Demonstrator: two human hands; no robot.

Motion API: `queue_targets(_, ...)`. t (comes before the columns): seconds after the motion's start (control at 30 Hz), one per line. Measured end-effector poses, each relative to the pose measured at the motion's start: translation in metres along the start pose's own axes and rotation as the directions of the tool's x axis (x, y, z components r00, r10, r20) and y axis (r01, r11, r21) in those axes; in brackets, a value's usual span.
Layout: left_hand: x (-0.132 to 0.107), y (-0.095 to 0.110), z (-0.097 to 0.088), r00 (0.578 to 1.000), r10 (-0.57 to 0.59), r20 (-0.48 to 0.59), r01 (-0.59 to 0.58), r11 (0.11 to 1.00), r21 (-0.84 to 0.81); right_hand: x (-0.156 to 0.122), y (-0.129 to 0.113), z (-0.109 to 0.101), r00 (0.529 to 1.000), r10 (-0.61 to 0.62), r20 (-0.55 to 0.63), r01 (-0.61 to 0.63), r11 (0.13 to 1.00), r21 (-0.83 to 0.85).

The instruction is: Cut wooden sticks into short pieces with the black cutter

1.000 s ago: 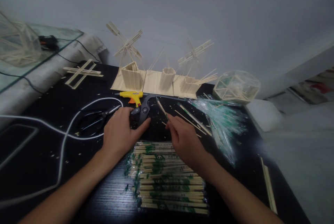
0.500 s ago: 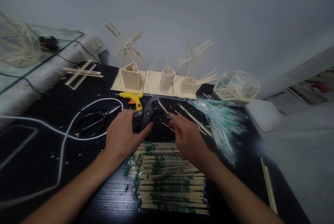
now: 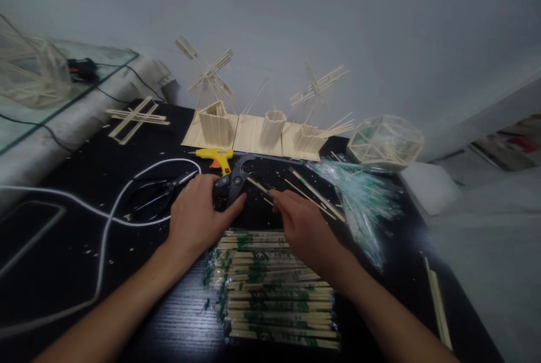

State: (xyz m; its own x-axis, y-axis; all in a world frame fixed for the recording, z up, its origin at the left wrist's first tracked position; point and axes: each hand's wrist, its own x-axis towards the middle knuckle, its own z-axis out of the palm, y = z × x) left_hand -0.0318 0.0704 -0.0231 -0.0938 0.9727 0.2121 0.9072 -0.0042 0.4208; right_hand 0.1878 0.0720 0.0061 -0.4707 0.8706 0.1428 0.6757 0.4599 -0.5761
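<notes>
My left hand (image 3: 196,205) is wrapped around dark pruning shears (image 3: 236,181), whose curved jaws point away from me. Its thumb lies along the near side of the tool, and the grip is partly hidden by the palm. Between the thumb and fingers of my right hand (image 3: 302,219) is a thin wooden chopstick (image 3: 257,185), slanting up to the left with its far end at the jaws. Just beyond the shears a yellow glue gun (image 3: 214,155) lies on the black table. Below both hands is a stack of wrapped chopsticks (image 3: 274,301).
Stick-built models (image 3: 215,126) stand on wooden bases along the wall. A crossed-stick frame (image 3: 138,119) lies left of them. White cable (image 3: 105,233) loops around black-handled scissors (image 3: 154,197). Crumpled plastic wrappers (image 3: 359,199) and loose sticks (image 3: 316,191) lie right, near a polyhedral stick frame (image 3: 386,140).
The chopstick in my right hand has shifted left and tilted lower, its tip now at the shears' jaws. The jaws look wider apart. My left hand keeps its hold.
</notes>
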Motion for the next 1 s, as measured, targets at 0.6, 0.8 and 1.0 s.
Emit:
queue_targets(0.6,0.013,-0.012,-0.008,0.977,-0.199,-0.072,0.167,0.934,-0.316,-0.001,0.001,-0.017,1.0,0.009,-0.025,-0.01,0.999,-0.03)
queue_targets(0.8,0.008,-0.003,-0.003,0.976,-0.078,0.203,0.208,0.605,-0.769,0.003,0.003,-0.021,0.986,0.156,-0.052,-0.132,0.94,0.315)
queue_targets(1.0,0.002,0.007,0.007,0.884,-0.053,0.465,0.467,0.161,-0.869,0.003,-0.006,-0.02,0.973,0.214,0.084,-0.206,0.646,0.735)
